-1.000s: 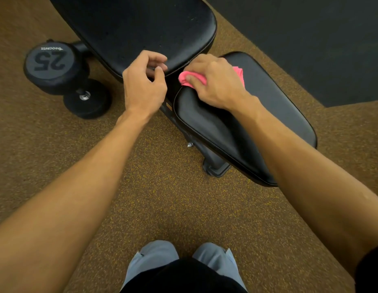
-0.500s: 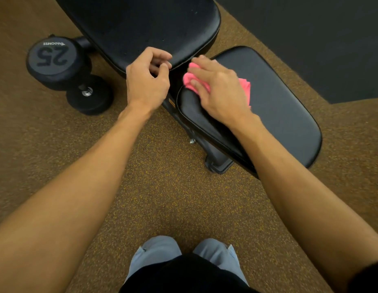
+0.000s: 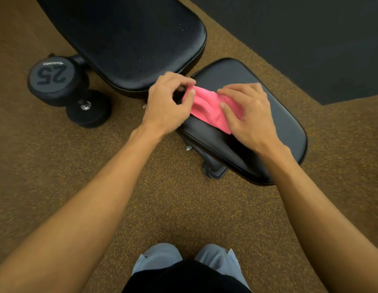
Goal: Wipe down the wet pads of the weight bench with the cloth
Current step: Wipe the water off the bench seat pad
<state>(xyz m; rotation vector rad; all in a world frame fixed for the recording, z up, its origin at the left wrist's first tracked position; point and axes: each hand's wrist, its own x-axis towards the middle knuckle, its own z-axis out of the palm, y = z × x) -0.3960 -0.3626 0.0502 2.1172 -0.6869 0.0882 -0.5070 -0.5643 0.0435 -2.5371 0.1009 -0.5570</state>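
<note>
the left hand (image 3: pixel 167 104) has crossed from the edge of the back pad (image 3: pixel 124 39) to pinch the pink cloth (image 3: pixel 207 104) in curled fingers, while the right hand (image 3: pixel 249 115) presses it with straight fingers onto the seat pad (image 3: pixel 285 127), probably respreading it mid-wipe before a fresh flat stroke.

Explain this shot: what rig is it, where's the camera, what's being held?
No machine here: a person works with bare hands, and the single camera sits on their head, looking down, so both forearms reach in from the bottom. The left hand pinches one edge of a crumpled pink cloth; the right hand lies on its other end, pinching or pressing, I cannot tell. The cloth is on the black padded bench seat, next to the longer black back pad. A black round-headed dumbbell marked 25 sits on the brown speckled floor.
</note>
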